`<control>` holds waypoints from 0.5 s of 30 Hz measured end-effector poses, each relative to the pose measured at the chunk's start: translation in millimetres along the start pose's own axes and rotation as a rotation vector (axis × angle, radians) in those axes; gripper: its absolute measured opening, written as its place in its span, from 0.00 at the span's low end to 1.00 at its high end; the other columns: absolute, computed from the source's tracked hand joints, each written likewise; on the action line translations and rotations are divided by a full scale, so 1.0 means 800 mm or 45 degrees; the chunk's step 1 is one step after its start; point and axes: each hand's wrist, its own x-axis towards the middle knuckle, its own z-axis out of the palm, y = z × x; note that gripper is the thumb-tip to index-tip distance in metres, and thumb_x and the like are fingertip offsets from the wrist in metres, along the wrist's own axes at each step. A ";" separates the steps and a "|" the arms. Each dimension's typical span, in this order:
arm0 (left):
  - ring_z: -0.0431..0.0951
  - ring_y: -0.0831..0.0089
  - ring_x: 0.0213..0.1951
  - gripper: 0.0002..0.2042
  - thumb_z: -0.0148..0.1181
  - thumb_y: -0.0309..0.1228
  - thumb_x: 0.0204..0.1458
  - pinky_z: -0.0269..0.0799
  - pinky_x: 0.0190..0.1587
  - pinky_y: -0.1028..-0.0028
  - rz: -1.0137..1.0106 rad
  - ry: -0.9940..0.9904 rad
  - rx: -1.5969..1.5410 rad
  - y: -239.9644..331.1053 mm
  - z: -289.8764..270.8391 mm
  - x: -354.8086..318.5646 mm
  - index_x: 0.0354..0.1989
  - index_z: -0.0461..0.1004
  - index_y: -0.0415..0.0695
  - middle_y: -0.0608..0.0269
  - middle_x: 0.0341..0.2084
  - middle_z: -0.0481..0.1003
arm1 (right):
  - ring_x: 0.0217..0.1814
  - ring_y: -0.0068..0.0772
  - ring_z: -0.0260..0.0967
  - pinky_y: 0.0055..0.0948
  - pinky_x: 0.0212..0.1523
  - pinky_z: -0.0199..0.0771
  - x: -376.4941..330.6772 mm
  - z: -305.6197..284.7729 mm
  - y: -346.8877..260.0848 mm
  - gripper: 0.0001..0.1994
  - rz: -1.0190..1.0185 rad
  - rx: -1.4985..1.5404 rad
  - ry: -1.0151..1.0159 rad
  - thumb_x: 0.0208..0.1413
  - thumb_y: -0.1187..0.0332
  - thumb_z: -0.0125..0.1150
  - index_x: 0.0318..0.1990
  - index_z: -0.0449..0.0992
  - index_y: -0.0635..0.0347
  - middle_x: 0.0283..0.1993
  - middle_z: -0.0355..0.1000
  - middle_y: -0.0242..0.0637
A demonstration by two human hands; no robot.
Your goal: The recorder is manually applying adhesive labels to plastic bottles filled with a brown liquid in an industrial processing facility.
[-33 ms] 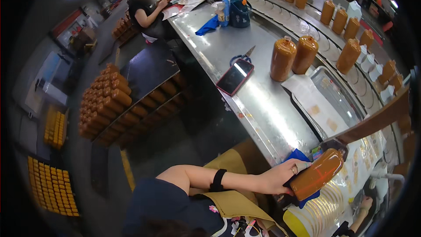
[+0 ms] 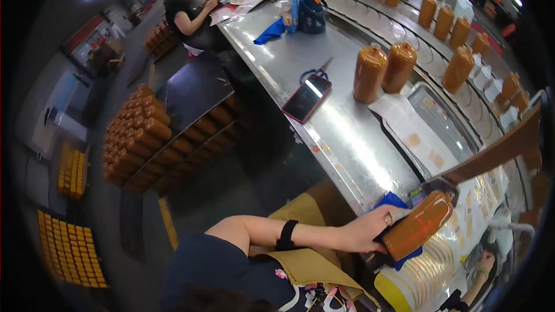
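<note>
My left hand (image 2: 370, 228) is wrapped round a glossy brown bottle (image 2: 421, 224), which lies tilted on a blue cloth (image 2: 393, 200) at the lower right. Thin red lines of light cross the bottle's side. At the far lower right my right hand (image 2: 487, 262) reaches into or over a dark round container (image 2: 491, 274). Its fingers are small and partly hidden, so what they touch is unclear. Next to the bottle lie a sheet of curved gold-edged strips (image 2: 430, 271) and a clear sheet with small gold labels (image 2: 483, 208).
A brown arm-like bar (image 2: 491, 153) rises beside the bottle. Two brown bottles (image 2: 384, 72), a phone (image 2: 307, 98), scissors (image 2: 317, 72) and a blue jug (image 2: 312, 14) stand or lie on the metal table (image 2: 352, 144). Bottles line a conveyor (image 2: 428, 58). A co-worker (image 2: 191, 17) sits at the far left.
The view has shifted slightly. My right hand has moved a little up and away over the dark container; my left hand stays on the bottle.
</note>
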 end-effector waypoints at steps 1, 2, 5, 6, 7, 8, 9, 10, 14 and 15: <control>0.62 0.52 0.70 0.51 0.79 0.28 0.42 0.58 0.73 0.62 -0.025 -0.003 -0.003 0.000 -0.001 0.001 0.75 0.54 0.40 0.50 0.68 0.63 | 0.32 0.16 0.60 0.22 0.33 0.62 -0.010 -0.003 -0.023 0.10 -0.040 0.181 -0.038 0.70 0.61 0.60 0.44 0.79 0.58 0.34 0.70 0.24; 0.62 0.52 0.69 0.51 0.79 0.27 0.41 0.59 0.73 0.62 -0.016 0.010 -0.019 0.000 -0.002 0.002 0.75 0.55 0.40 0.50 0.69 0.63 | 0.32 0.15 0.60 0.21 0.33 0.61 -0.027 -0.004 -0.050 0.10 -0.008 0.285 -0.112 0.70 0.61 0.60 0.44 0.79 0.58 0.34 0.70 0.24; 0.63 0.51 0.69 0.50 0.79 0.27 0.41 0.59 0.72 0.61 0.013 0.005 0.028 0.000 -0.003 0.003 0.75 0.56 0.40 0.50 0.70 0.62 | 0.28 0.09 0.54 0.16 0.27 0.55 -0.117 -0.029 -0.152 0.09 0.066 0.661 -0.105 0.70 0.61 0.60 0.45 0.78 0.55 0.32 0.66 0.22; 0.62 0.51 0.69 0.49 0.78 0.27 0.42 0.59 0.72 0.61 0.059 0.043 0.065 0.000 -0.002 0.003 0.74 0.56 0.40 0.50 0.70 0.62 | 0.27 0.08 0.53 0.16 0.26 0.53 -0.151 -0.028 -0.191 0.08 0.079 0.606 -0.128 0.71 0.61 0.59 0.44 0.78 0.55 0.32 0.66 0.21; 0.63 0.50 0.68 0.47 0.77 0.27 0.43 0.59 0.72 0.61 0.025 0.051 0.056 0.000 -0.001 0.002 0.74 0.57 0.40 0.50 0.68 0.64 | 0.27 0.07 0.52 0.15 0.25 0.51 -0.184 -0.028 -0.228 0.08 0.050 0.622 -0.111 0.71 0.61 0.59 0.44 0.77 0.54 0.31 0.65 0.20; 0.63 0.50 0.68 0.47 0.77 0.27 0.43 0.59 0.72 0.61 0.019 0.031 0.055 -0.001 0.000 0.002 0.74 0.57 0.40 0.50 0.68 0.64 | 0.26 0.05 0.49 0.14 0.23 0.47 -0.216 -0.023 -0.264 0.08 -0.022 0.648 -0.090 0.71 0.61 0.58 0.44 0.77 0.53 0.31 0.63 0.19; 0.63 0.50 0.68 0.46 0.77 0.27 0.43 0.59 0.72 0.61 -0.009 0.062 0.055 -0.002 0.001 0.002 0.73 0.58 0.40 0.49 0.67 0.65 | 0.26 0.06 0.48 0.14 0.23 0.46 -0.249 -0.016 -0.296 0.08 0.030 0.468 -0.143 0.73 0.61 0.56 0.44 0.75 0.53 0.31 0.62 0.18; 0.64 0.50 0.67 0.45 0.76 0.27 0.43 0.58 0.72 0.61 -0.060 0.065 0.028 -0.003 0.002 0.001 0.72 0.59 0.40 0.49 0.66 0.65 | 0.35 0.15 0.57 0.18 0.37 0.58 -0.273 -0.007 -0.326 0.07 0.088 0.410 -0.257 0.72 0.64 0.55 0.45 0.74 0.57 0.33 0.62 0.22; 0.67 0.49 0.65 0.41 0.75 0.26 0.44 0.62 0.69 0.60 0.051 0.147 0.108 -0.014 -0.001 0.008 0.70 0.64 0.40 0.47 0.63 0.69 | 0.36 0.14 0.59 0.18 0.38 0.59 -0.355 0.033 -0.407 0.05 -0.021 0.592 -0.325 0.68 0.73 0.60 0.38 0.71 0.62 0.34 0.65 0.24; 0.69 0.49 0.65 0.40 0.76 0.27 0.44 0.64 0.68 0.60 0.086 0.127 0.154 -0.013 -0.002 0.009 0.69 0.65 0.40 0.46 0.62 0.70 | 0.35 0.14 0.58 0.19 0.37 0.61 -0.369 0.039 -0.421 0.06 -0.027 0.641 -0.291 0.66 0.74 0.62 0.37 0.72 0.62 0.32 0.64 0.24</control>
